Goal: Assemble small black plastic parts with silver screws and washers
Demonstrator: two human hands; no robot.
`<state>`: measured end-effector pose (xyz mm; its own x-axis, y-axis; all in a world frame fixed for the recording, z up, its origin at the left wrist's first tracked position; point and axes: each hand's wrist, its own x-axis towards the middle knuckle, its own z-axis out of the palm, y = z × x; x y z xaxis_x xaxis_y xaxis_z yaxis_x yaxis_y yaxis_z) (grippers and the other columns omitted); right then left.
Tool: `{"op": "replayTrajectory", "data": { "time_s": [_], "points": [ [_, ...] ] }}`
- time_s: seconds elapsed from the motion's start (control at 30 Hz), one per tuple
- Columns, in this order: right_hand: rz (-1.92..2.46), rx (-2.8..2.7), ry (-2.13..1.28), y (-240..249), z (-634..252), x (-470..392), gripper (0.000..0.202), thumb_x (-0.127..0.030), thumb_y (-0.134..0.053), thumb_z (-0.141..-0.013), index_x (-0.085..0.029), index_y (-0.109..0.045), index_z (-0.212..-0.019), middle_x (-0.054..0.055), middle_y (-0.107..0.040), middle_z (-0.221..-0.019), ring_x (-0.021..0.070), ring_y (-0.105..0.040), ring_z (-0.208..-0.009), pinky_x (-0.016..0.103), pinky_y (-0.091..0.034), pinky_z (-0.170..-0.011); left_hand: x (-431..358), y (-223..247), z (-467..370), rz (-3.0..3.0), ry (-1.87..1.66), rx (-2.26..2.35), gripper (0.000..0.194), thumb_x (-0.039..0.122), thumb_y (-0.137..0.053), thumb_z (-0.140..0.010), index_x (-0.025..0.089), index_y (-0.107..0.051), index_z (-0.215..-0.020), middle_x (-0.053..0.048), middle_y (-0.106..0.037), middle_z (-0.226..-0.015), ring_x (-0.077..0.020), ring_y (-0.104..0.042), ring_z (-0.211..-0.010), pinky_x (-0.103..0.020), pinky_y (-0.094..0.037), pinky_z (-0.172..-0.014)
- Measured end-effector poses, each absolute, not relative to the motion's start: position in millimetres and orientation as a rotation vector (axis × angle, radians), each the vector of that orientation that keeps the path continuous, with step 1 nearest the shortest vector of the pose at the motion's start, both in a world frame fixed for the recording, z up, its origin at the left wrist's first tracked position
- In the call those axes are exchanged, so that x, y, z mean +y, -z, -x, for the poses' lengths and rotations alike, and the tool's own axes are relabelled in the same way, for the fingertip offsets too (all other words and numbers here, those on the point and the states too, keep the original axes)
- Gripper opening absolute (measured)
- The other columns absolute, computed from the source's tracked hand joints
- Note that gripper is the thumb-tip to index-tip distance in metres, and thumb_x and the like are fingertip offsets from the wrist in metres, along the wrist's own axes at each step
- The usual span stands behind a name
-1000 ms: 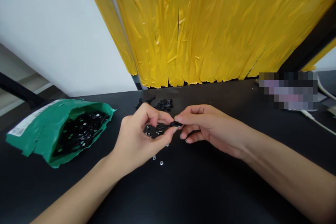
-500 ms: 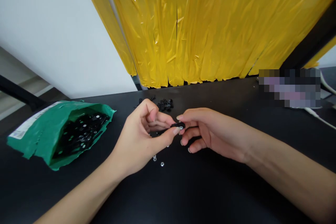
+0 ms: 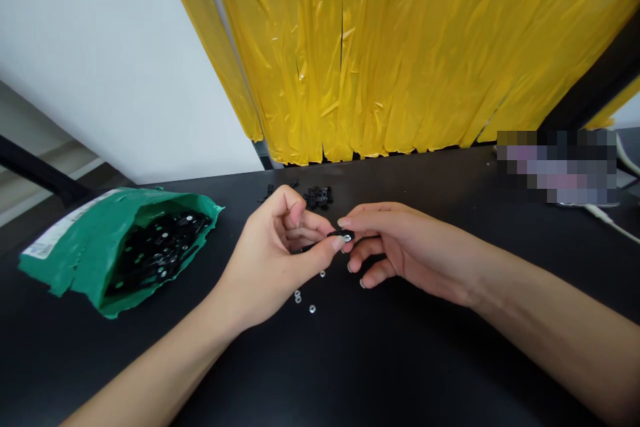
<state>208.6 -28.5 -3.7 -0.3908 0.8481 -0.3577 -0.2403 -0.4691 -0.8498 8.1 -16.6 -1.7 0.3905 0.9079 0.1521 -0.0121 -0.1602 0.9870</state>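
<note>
Between my two hands is a small black part (image 3: pixel 342 235) with a round metal piece at its right end. My left hand (image 3: pixel 285 250) pinches it between thumb and fingers. The thumb and index finger of my right hand (image 3: pixel 395 240) close on its right end, while the other fingers curl below. Several small metal rings (image 3: pixel 313 309) lie on the black table below my left hand. Behind the hands sits a small heap of black parts (image 3: pixel 319 197), partly covered by my left fingers.
A torn green bag (image 3: pixel 90 227) full of black parts lies open at the left. Yellow plastic strips (image 3: pixel 380 53) hang behind the table (image 3: pixel 400 360). At the right back are a blurred-out object (image 3: pixel 565 170) and a white cable (image 3: pixel 607 219).
The whole view has shifted slightly, with the bag and table items a little farther right. Both hands keep nearly the same pose around the black part.
</note>
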Motion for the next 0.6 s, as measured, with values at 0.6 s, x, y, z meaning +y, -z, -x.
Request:
{"op": "replayTrajectory", "data": {
  "time_s": [0.6],
  "points": [
    [0.891, -1.077, -1.875, 8.3, -211.3, -27.9, 0.024, -0.042, -0.083, -0.088, -0.021, -0.074, -0.094, 0.0, -0.068, -0.09, 0.0121, -0.067, -0.074, 0.022, -0.062, -0.065, -14.7, -0.2, -7.1, -1.375, -1.068, 0.862, 0.049, 0.011, -0.088, -0.08, 0.022, -0.04, -0.081, 0.002, -0.08, -0.085, -0.0123, -0.078, -0.073, -0.019, -0.061, -0.065]
  ]
}}
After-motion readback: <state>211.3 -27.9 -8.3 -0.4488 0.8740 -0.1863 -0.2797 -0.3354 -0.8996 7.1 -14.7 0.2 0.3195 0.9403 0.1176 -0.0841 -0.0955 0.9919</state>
